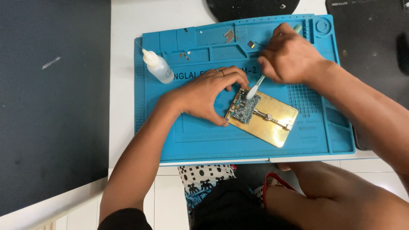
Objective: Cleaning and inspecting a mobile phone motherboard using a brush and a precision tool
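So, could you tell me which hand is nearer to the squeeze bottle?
Left. The left hand lies just right of the squeeze bottle; the right hand is farther right.
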